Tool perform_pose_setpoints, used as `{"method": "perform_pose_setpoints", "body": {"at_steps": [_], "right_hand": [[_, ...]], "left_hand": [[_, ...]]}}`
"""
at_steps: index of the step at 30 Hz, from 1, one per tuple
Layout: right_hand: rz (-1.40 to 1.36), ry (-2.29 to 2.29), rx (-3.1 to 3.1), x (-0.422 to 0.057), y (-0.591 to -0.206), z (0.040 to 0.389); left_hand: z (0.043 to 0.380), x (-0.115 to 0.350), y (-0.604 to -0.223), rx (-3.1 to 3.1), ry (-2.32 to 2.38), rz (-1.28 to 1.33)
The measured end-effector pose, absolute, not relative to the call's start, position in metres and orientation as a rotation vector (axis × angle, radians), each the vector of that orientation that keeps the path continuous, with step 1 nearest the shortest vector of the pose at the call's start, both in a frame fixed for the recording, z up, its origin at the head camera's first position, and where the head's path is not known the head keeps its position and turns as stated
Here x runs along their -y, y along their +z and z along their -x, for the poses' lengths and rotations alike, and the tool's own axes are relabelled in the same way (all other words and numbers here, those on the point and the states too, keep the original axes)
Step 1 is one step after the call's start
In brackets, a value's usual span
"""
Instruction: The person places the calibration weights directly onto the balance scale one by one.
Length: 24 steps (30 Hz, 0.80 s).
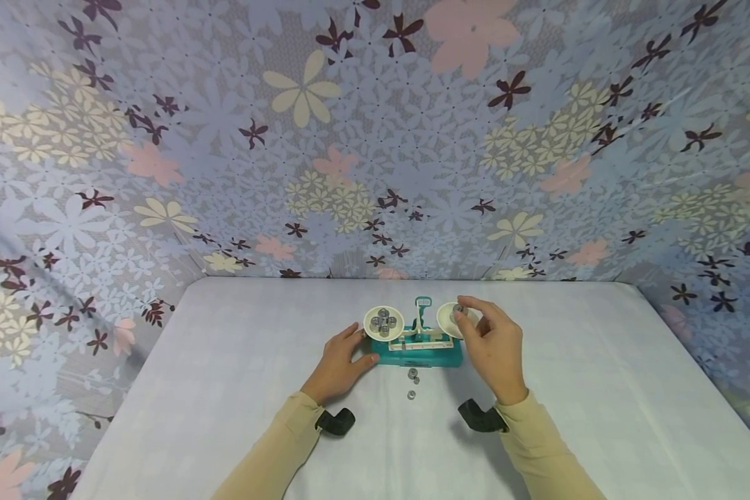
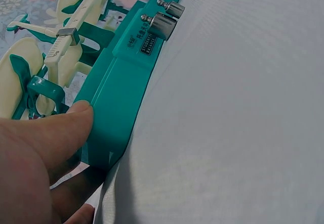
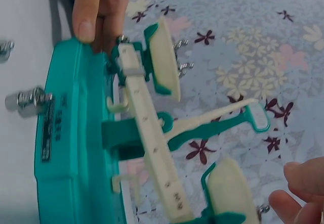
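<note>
Closest to the lens in the left wrist view, at lower left, comes the left hand (image 2: 38, 155), thumb across the top of the green base, fingers wrapped round its end: a firm grip on the balance scale (image 1: 419, 357), probably so it won't rock or slide. Over to the right hand (image 1: 496, 351), right of centre in the head view! Fingers parted, nothing gripped as far as the right wrist view shows, and just below them a metal weight (image 3: 263, 210) sits in the right pan (image 1: 445, 323). Opposite, the left pan (image 1: 398, 333) carries a tight cluster of weights (image 1: 384, 322), bunched mid-dish, perhaps to keep the load centred. So there's our scale, below centre of the frame, standing between both hands. Just below it, three loose weights (image 1: 412, 373) wait on the white surface (image 1: 600, 382), likely left there for easy reach. And filling the upper frame, flowered cloth (image 1: 375, 104), all blue, pink and cream!
</note>
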State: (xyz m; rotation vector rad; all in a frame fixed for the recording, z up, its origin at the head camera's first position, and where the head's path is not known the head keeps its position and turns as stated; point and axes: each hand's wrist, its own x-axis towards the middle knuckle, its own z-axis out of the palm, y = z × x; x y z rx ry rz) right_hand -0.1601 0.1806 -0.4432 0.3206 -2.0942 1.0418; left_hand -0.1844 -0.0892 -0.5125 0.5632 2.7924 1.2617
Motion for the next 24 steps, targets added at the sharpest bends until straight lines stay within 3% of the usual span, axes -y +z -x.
{"method": "perform_pose_setpoints", "body": {"at_steps": [15,24], "right_hand": [[-0.331,1.382,2.144,-0.161,-0.429,0.135],[-0.425,1.353,2.173,-0.147,-0.418,0.120]], "left_hand": [[0.184,0.089,-0.514,-2.796,1.242,-0.565],[0.185,0.089,-0.514,-2.790,1.263,-0.574]]}}
